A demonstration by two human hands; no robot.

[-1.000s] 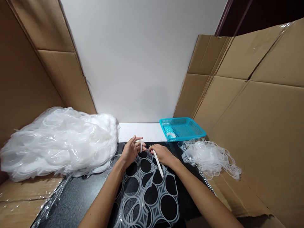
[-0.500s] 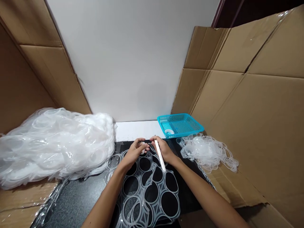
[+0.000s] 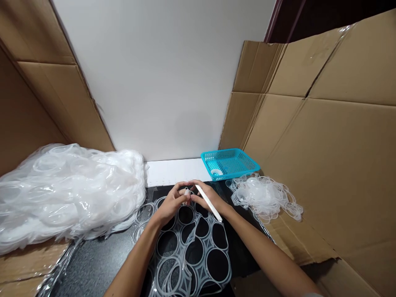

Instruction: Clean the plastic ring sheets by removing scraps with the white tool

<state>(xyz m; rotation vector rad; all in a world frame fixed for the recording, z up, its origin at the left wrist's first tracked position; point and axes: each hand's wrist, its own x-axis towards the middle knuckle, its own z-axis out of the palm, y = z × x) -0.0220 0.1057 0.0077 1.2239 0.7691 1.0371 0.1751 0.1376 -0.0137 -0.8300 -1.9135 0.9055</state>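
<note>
My left hand (image 3: 168, 204) is closed, with a small whitish piece (image 3: 187, 192) pinched near its fingertips. My right hand (image 3: 213, 197) meets it, fingertips touching or almost touching. Across the right hand lies a slim white stick (image 3: 210, 205), held between thumb and fingers and slanting down toward the wrist; whether it is a pen or a knife cannot be told. Below both hands spreads a clear plastic sheet (image 3: 202, 270) full of large round holes, with some loose rims curling over one another at its near end.
A big heap of clear plastic sheets (image 3: 83, 189) stands at the left. On the right lies a tangle of thin clear rings (image 3: 262, 196). Behind it sits a teal basket (image 3: 259, 168) with a white round piece (image 3: 216, 172) inside. Cardboard walls (image 3: 340, 165) flank the dark table.
My hands have come together, the right fingers closing in on the piece at the left fingertips. The white stick has tilted flatter. The view has shifted slightly to the right.
</note>
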